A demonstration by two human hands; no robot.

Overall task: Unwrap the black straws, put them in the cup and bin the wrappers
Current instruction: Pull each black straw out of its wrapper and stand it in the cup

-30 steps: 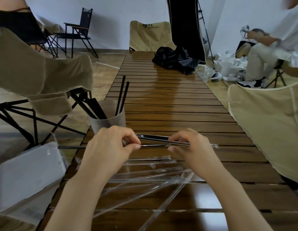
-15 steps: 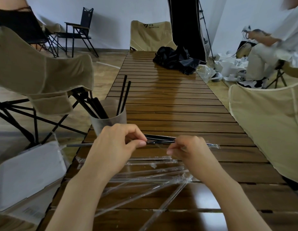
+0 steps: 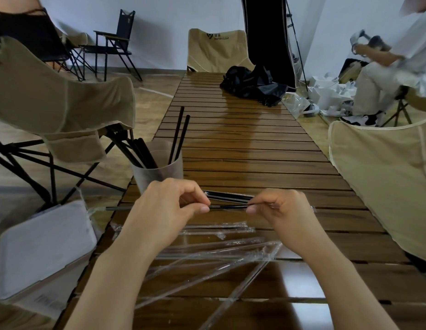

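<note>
I look down a long slatted wooden surface [image 3: 243,151]. My left hand [image 3: 166,208] and right hand [image 3: 282,209] hover just above its near half, each pinching one black straw [image 3: 227,206] between thumb and fingertips. The straw lies level between them, and its left end pokes out past my left hand, over the surface edge. Its clear wrapper trails out past my right hand; I cannot tell how much of the straw it covers.

Just behind the held straw, more wrapped black straws [image 3: 227,196] lie flat on the surface, partly hidden by my fingers. Nearer to me, empty clear wrappers [image 3: 207,253] lie scattered and crossing each other, under and between my forearms.

A pale cup [image 3: 159,173] stands at the surface's left edge, just beyond my left hand, with several black straws leaning in it. My left knuckles cover its base.

A white lidded bin [image 3: 40,248] sits low on the left, beside the surface. A tan folding chair [image 3: 59,108] stands above it, and another tan chair [image 3: 385,186] stands on the right. At the far end lies a black bag [image 3: 252,85], with a third tan chair [image 3: 216,51] behind it. A person in white [image 3: 393,75] sits at the far right among white packaging.
</note>
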